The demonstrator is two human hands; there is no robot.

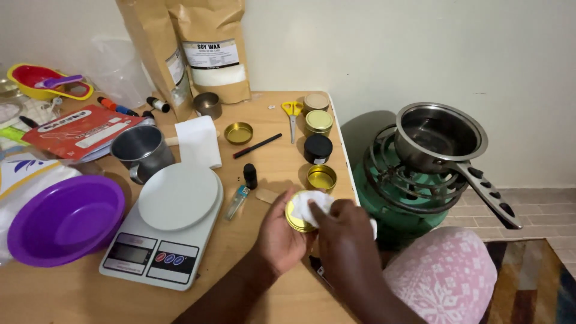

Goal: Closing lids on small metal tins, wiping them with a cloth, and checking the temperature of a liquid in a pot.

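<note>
My left hand (277, 233) grips a small round gold tin (296, 216) near the table's front right edge. My right hand (343, 231) presses a crumpled white tissue (316, 203) into the tin's open top. Just beyond, a row of tins runs along the right edge: an open gold tin (321, 177), a black-lidded tin (317, 148), and a gold-lidded tin (318, 122). A loose gold lid (239, 132) lies further back.
A white digital kitchen scale (168, 223), purple bowl (63, 219), metal mug (141, 150), folded white cloth (198, 141), small black bottle (250, 176), lighter (237, 201), pen (257, 146), yellow scissors (292, 117) and brown wax bags (215, 51) crowd the wooden table (72, 294). A saucepan (441, 137) sits on a green gas burner (390, 186) at right.
</note>
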